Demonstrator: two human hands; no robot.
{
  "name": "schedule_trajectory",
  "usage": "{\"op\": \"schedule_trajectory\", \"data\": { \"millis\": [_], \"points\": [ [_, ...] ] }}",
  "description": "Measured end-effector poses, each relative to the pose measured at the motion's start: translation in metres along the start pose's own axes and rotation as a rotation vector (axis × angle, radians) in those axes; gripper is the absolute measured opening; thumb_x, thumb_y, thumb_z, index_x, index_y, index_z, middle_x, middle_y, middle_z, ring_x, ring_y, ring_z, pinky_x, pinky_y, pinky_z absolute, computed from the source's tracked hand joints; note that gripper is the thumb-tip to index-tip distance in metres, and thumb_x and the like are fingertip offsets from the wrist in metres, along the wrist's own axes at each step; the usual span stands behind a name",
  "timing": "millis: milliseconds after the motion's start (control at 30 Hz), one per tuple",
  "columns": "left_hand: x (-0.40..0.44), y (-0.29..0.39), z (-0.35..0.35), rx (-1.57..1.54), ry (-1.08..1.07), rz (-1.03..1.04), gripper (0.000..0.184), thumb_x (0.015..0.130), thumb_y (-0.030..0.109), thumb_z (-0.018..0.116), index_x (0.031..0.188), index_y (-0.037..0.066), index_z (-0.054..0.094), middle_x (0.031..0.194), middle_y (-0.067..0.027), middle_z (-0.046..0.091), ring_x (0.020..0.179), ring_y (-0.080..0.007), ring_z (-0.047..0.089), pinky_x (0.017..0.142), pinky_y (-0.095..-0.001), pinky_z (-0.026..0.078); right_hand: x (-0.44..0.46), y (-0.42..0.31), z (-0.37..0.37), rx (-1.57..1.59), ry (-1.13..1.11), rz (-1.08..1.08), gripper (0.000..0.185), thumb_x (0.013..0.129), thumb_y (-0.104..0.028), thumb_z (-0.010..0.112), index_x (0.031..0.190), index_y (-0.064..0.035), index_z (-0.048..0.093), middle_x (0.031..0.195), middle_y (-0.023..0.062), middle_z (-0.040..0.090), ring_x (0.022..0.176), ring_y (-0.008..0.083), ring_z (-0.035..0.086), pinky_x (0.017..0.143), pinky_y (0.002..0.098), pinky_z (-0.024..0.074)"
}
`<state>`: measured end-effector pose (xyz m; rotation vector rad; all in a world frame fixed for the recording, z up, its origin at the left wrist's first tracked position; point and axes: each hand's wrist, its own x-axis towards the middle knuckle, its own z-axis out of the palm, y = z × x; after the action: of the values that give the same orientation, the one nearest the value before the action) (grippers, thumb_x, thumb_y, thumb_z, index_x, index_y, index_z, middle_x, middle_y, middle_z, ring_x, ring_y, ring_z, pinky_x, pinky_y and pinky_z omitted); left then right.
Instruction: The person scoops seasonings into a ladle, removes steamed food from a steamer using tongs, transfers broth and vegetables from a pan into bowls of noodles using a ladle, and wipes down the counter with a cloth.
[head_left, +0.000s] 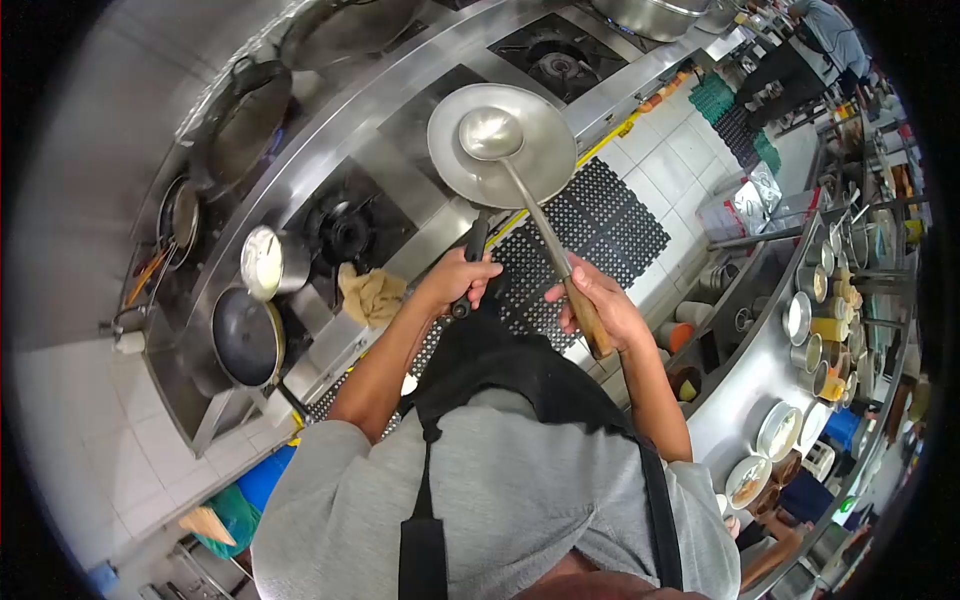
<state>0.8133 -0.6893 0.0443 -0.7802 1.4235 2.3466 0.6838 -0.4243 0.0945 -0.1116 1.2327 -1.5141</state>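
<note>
My left hand point(461, 281) is wrapped round the black handle of a wide metal pan point(457, 155), which is over the stove edge. In my right hand point(603, 306) is the wooden end of a long-handled ladle point(545, 225). The ladle's round metal bowl rests in or just above the pan; contact cannot be made out. A crumpled tan cloth point(371, 295) lies on the stove edge, left of my left hand.
A black frying pan point(245, 337) and a pot point(287, 263) stand at the left. Burners point(556, 66) line the stove. A counter point(742, 402) with bowls and containers runs along the right. Another person point(800, 65) is at the upper right.
</note>
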Motion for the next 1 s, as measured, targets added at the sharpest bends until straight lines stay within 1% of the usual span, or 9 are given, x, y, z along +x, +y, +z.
{"op": "schedule_trajectory", "data": {
  "millis": [133,267,467,533,567,633,700,833,1000],
  "points": [
    [0.11,0.059,-0.017,0.049,-0.037,0.032,0.03,0.092,0.014,0.074,0.08,0.014,0.047,0.058,0.0016,0.05,0.045,-0.011,0.05,0.044,-0.0323,0.046,0.052,-0.057,0.0,0.096,0.142,-0.133,0.071,0.101,-0.023,0.067,0.16,-0.0097,0.03,0.114,0.0175,0.067,0.079,0.0228,0.068,0.07,0.035,0.0591],
    [0.25,0.098,-0.022,0.077,-0.17,0.181,0.027,0.091,0.018,0.074,0.077,0.012,0.052,0.056,-0.0002,0.053,0.045,-0.0119,0.051,0.045,-0.0303,0.044,0.125,-0.117,-0.02,-0.023,0.348,-0.154,0.057,0.098,-0.009,0.059,0.151,-0.0027,0.037,0.111,0.0147,0.066,0.078,0.0206,0.066,0.067,0.0314,0.0562],
    [0.405,0.146,0.003,-0.123,-0.183,0.155,0.032,0.091,0.013,0.075,0.069,0.011,0.053,0.057,-0.001,0.054,0.044,-0.0148,0.055,0.044,-0.0326,0.047,0.252,-0.169,-0.099,-0.523,0.691,-0.277,0.055,0.101,-0.019,0.061,0.149,0.0048,0.046,0.078,0.004,0.063,0.06,0.0114,0.057,0.054,0.0259,0.0447],
    [0.439,0.155,0.012,-0.2,-0.161,0.132,0.025,0.09,0.015,0.077,0.075,0.005,0.059,0.066,-0.0069,0.059,0.05,-0.0201,0.059,0.047,-0.0372,0.05,0.274,-0.185,-0.122,-0.754,0.802,-0.261,0.055,0.101,-0.034,0.067,0.143,0.0004,0.057,0.078,0.0056,0.066,0.062,0.0111,0.061,0.052,0.0257,0.044],
    [0.454,0.154,0.017,-0.21,-0.146,0.147,0.028,0.092,0.025,0.079,0.084,0.003,0.064,0.078,-0.0079,0.065,0.057,-0.0216,0.064,0.051,-0.0378,0.054,0.282,-0.195,-0.123,-0.742,0.847,-0.248,0.053,0.101,-0.028,0.066,0.147,-0.0053,0.054,0.091,0.0055,0.066,0.068,0.0114,0.065,0.051,0.0249,0.0455],
    [0.427,0.178,0.026,0.023,-0.058,0.13,0.059,0.097,0.038,0.074,0.135,0.0,0.052,0.098,-0.0118,0.071,0.082,-0.0237,0.07,0.073,-0.0396,0.06,0.291,-0.207,-0.14,-0.822,0.912,-0.19,0.055,0.1,-0.041,0.068,0.139,-0.0033,0.062,0.083,0.0098,0.071,0.065,0.0134,0.069,0.048,0.0271,0.0477],
    [0.408,0.161,0.033,0.136,0.059,0.203,0.084,0.096,0.042,0.075,0.154,-0.003,0.033,0.103,-0.0134,0.072,0.091,-0.0244,0.07,0.083,-0.0409,0.058,0.291,-0.208,-0.155,-0.842,0.876,-0.219,0.05,0.1,-0.039,0.068,0.136,-0.0041,0.064,0.085,0.0095,0.073,0.067,0.0138,0.07,0.048,0.0278,0.0481],
    [0.297,0.051,0.002,0.239,-0.222,0.455,0.072,0.103,0.035,0.066,0.157,-0.002,0.036,0.111,-0.0164,0.073,0.103,-0.0207,0.069,0.086,-0.0348,0.056,0.289,-0.207,-0.176,-0.859,0.862,-0.123,0.053,0.103,-0.04,0.063,0.141,-0.004,0.058,0.091,0.0114,0.074,0.069,0.0173,0.071,0.05,0.0277,0.049],
    [0.087,-0.087,-0.099,0.475,-0.273,-0.144,0.044,0.106,0.043,0.058,0.123,0.003,0.065,0.105,-0.0067,0.067,0.09,-0.016,0.063,0.082,-0.0325,0.054,0.252,-0.202,-0.255,-0.667,0.728,-0.316,0.058,0.109,-0.046,0.047,0.149,-0.0038,0.048,0.124,0.0214,0.068,0.091,0.0245,0.073,0.077,0.0331,0.0602]
  ]
}}
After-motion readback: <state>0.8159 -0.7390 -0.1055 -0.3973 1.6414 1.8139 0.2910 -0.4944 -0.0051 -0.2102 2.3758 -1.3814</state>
